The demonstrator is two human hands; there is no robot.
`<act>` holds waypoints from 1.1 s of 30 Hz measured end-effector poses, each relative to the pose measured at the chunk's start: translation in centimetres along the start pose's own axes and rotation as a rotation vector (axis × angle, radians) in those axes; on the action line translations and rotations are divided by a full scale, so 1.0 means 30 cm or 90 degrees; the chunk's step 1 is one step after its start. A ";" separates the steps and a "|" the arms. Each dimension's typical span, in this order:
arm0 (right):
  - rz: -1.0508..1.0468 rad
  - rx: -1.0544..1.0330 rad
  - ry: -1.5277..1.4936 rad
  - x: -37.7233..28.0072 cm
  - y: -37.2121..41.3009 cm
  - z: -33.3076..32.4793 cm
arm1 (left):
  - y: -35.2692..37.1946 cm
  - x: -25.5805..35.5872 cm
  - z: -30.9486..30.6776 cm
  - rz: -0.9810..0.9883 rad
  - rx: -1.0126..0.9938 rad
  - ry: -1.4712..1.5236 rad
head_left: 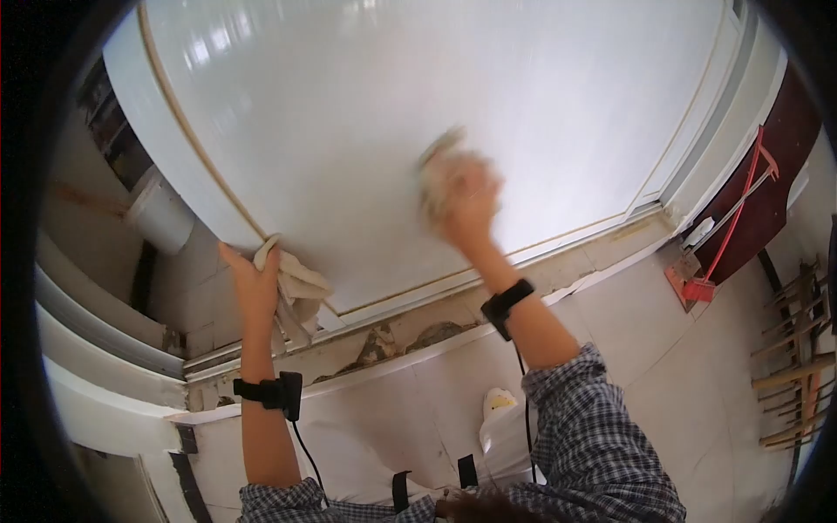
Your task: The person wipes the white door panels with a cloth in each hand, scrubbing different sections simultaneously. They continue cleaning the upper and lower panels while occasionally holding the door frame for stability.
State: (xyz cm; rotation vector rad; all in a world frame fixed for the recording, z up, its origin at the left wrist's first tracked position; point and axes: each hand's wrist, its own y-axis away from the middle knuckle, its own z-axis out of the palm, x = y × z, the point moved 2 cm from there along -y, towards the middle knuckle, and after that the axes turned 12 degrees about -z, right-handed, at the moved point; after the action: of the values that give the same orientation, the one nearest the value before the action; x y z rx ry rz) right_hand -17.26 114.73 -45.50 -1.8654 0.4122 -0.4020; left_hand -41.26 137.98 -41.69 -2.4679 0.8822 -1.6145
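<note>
A large glossy white door panel point(366, 105) with thin gold trim fills the upper middle. My right hand point(471, 193), blurred by motion, presses a crumpled light cloth point(436, 179) against the panel's face. At the panel's lower left edge my left hand point(253, 272) grips the edge, with a second beige cloth point(301, 283) between its thumb and the panel. This cloth hangs down on the panel side. Black straps with small devices circle both wrists.
Below the panel runs a worn floor track point(418, 342). A white bucket point(161, 213) stands behind the panel at left. At right are a red broom and dustpan point(697, 286) against a dark red board point(780, 166), and a wooden rack point(798, 357). A white shoe point(499, 410) shows below.
</note>
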 end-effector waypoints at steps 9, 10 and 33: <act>0.181 0.235 -0.161 0.174 -0.250 -0.173 | 0.009 0.011 0.002 0.038 0.004 0.010; 0.148 0.217 -0.158 0.136 -0.237 -0.153 | 0.011 0.019 -0.001 0.018 -0.005 0.015; -0.451 -0.193 -0.036 0.183 0.128 -0.046 | -0.007 -0.020 0.019 0.050 0.064 -0.011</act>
State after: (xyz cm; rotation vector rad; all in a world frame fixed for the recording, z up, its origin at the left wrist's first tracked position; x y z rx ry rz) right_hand -13.39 109.81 -48.28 -2.2852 -0.2643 -0.7883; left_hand -40.86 138.32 -42.37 -2.3464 0.8622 -1.5684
